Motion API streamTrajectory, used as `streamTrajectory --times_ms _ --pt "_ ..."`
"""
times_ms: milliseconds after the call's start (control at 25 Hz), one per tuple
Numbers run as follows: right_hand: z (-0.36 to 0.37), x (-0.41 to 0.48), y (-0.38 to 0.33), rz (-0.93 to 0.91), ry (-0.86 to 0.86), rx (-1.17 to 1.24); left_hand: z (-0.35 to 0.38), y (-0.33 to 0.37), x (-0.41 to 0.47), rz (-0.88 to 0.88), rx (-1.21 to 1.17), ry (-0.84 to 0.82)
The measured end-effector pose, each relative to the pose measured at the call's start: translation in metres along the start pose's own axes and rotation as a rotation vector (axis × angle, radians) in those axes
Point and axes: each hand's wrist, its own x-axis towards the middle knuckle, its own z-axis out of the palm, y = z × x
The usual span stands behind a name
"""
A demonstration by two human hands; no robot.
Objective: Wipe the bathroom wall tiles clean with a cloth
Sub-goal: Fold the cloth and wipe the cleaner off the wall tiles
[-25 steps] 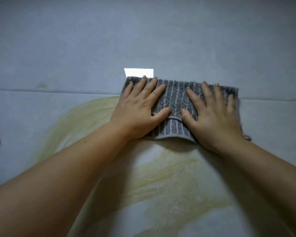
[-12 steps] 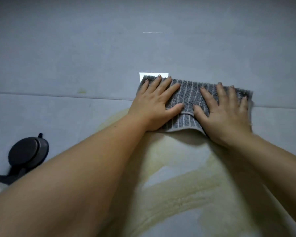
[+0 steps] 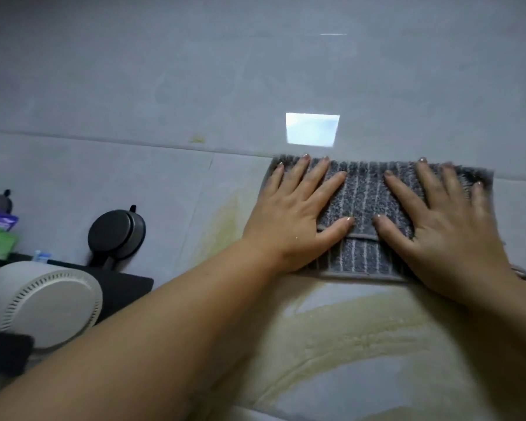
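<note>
Left hand (image 3: 292, 220) and right hand (image 3: 450, 232) lay open, fingers spread, flat on grey striped cloth (image 3: 368, 208); yellowish smears (image 3: 362, 332) sat below both wrists on the tiles (image 3: 164, 86).

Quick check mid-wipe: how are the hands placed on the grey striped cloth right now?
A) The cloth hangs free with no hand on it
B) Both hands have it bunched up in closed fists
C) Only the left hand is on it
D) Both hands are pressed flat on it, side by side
D: the left hand and right hand both lie open, fingers spread, on the grey striped cloth, holding it flat against the wall tiles.
</note>
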Motion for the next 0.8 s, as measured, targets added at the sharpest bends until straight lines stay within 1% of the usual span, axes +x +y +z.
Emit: streamTrajectory --times_ms 120,240,440,560,720,800 --pt "-0.006 0.029 -0.017 0.091 0.018 0.064 -0.008 -0.021 0.036 -0.006 -0.011 -0.006" --pt "-0.005 0.050 -0.046 0.088 0.023 0.081 -0.011 -0.051 0.045 -0.045 0.003 0.023" --pt "0.000 0.047 -0.078 -0.038 0.024 0.080 -0.009 -0.078 0.009 -0.159 0.008 0.049" --pt "-0.001 0.034 -0.086 -0.104 0.019 0.081 -0.008 -0.077 -0.015 -0.204 0.004 0.064" --pt "0.003 0.007 -0.100 -0.135 -0.013 0.108 -0.004 -0.071 -0.053 -0.267 -0.016 0.065" --pt "0.008 -0.010 -0.103 -0.154 0.020 0.135 -0.001 -0.061 -0.072 -0.290 -0.019 0.068"
